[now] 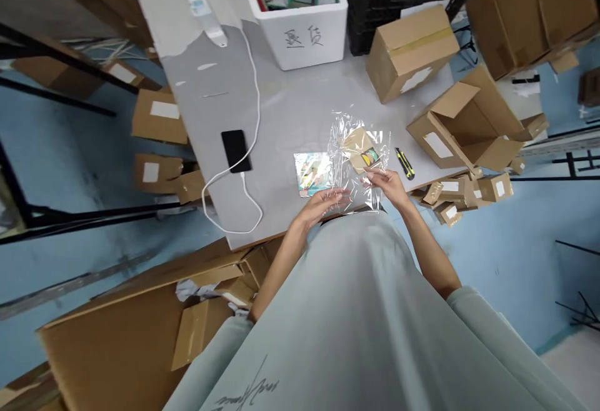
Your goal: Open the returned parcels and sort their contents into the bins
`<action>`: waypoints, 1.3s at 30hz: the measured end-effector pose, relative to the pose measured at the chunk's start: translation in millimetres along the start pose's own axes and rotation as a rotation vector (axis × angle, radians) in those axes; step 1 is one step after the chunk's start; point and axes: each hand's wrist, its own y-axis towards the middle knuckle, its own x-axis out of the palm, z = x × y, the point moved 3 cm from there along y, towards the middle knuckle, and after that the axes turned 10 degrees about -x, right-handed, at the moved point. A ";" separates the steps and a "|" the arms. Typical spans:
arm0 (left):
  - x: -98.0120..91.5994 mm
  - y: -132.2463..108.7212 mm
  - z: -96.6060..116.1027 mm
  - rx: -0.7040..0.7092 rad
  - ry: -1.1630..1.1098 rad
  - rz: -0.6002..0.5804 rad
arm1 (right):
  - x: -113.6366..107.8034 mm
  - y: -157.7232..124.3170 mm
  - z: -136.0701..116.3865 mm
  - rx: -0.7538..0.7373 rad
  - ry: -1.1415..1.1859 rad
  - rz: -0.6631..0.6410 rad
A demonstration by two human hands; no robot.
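Note:
A crinkled clear plastic bag [347, 177] spreads over the table's near edge in front of me. My left hand [323, 205] has the bag's lower left side between thumb and fingers. On the other side, my right hand [388, 185] pinches the bag close to a small card with a colourful picture [370, 157]. A flat piece of brown cardboard [357, 142] lies at the bag's upper part; whether it is inside or beneath is unclear. Left of the bag is a shiny, film-wrapped flat pack [312, 173] with a coloured print. A yellow-and-black box cutter [405, 163] lies right of my right hand.
A black phone [236, 150] with a white cable [257, 95] and power strip [206, 14] lie leftward. At the back stand a white foam box [304, 42], black crate [363, 20] and closed carton [412, 52]. An open carton [443, 142] sits right; a large box [117, 336] stands lower left.

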 end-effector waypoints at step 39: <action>356.9 295.8 143.0 0.602 1.125 0.131 | -436.9 65.1 -19.7 -0.045 -0.744 0.669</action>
